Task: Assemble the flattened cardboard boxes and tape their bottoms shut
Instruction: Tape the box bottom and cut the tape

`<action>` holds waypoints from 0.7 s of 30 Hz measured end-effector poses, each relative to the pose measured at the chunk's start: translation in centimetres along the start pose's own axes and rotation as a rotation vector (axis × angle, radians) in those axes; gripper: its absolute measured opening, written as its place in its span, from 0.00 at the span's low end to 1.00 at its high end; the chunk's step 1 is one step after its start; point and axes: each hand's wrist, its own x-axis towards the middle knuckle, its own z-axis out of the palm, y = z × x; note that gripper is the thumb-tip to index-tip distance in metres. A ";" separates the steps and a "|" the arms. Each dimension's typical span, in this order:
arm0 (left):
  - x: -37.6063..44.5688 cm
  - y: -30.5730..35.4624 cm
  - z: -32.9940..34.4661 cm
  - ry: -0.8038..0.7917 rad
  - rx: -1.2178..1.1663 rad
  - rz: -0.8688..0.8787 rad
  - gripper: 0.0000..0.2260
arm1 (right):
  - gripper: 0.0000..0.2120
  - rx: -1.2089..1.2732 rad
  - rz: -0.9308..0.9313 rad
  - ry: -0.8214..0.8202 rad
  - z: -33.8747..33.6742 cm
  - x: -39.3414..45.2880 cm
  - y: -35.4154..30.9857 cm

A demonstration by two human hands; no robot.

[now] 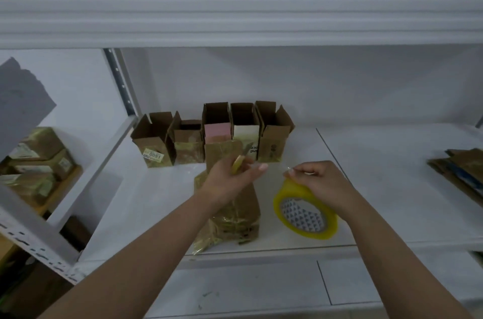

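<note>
A brown cardboard box [236,211] lies on the white shelf [379,188], its taped end toward me. Over it, my left hand [230,180] grips a small yellow cutter [239,163]. My right hand [321,182] pinches the loose end of clear tape pulled from the yellow tape roll [304,211], which stands on the shelf to the right of the box. A thin strip of tape stretches between my two hands.
Several assembled open-topped boxes [214,133] stand in a row at the back of the shelf. Flattened cardboard [462,172] lies stacked at the right edge. Taped boxes [36,161] sit on a lower shelf at left. An upper shelf [235,12] overhangs.
</note>
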 end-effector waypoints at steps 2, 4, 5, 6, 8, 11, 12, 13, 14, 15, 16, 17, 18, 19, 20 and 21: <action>0.2 1.5 1.0 -0.068 -0.022 -0.054 0.30 | 0.08 -0.029 -0.007 0.012 0.2 -0.4 -0.9; 0.6 2.0 1.9 -0.083 0.032 -0.033 0.34 | 0.08 -0.088 -0.021 0.021 0.4 -0.8 -1.6; 0.8 2.1 2.2 -0.073 0.059 -0.006 0.31 | 0.08 -0.110 -0.027 0.018 0.5 -1.0 -1.8; 0.9 2.1 2.4 -0.057 0.075 0.024 0.27 | 0.08 -0.108 -0.030 0.017 0.6 -1.1 -2.0; 1.0 2.2 2.5 -0.024 0.058 0.071 0.18 | 0.09 -0.028 -0.013 0.011 0.5 -1.4 -2.4; 1.0 2.8 1.9 0.003 0.124 0.141 0.16 | 0.09 0.145 0.040 -0.066 0.0 -1.7 -2.8; 1.1 2.8 1.4 0.023 0.186 0.163 0.16 | 0.12 0.170 0.046 -0.090 -0.3 -1.6 -2.7; 1.1 2.8 0.9 0.054 0.240 0.173 0.16 | 0.17 0.211 0.049 -0.109 -0.5 -1.6 -2.6; 1.2 2.7 0.5 0.092 0.264 0.176 0.16 | 0.21 0.271 0.044 -0.119 -0.8 -1.5 -2.4; 1.0 2.4 0.0 0.129 0.265 0.176 0.16 | 0.25 0.328 0.039 -0.129 -1.0 -1.4 -2.3; 0.8 2.1 -0.4 0.162 0.263 0.170 0.17 | 0.26 0.375 0.026 -0.147 -1.3 -1.3 -2.2; 0.5 1.8 -0.9 0.194 0.261 0.162 0.17 | 0.26 0.420 0.014 -0.163 -1.6 -1.2 -2.2; 0.1 1.3 -1.6 0.220 0.256 0.142 0.17 | 0.27 0.448 0.013 -0.171 -1.9 -1.0 -2.1; -0.4 0.6 -2.4 0.250 0.249 0.107 0.16 | 0.27 0.446 0.025 -0.171 -2.1 -1.0 -2.1; -0.9 -0.3 -3.3 0.281 0.244 0.061 0.15 | 0.28 0.386 0.044 -0.161 -2.2 -0.7 -1.8; -1.5 -1.3 -4.1 0.309 0.237 0.012 0.15 | 0.28 0.248 0.060 -0.152 -2.3 -0.4 -1.4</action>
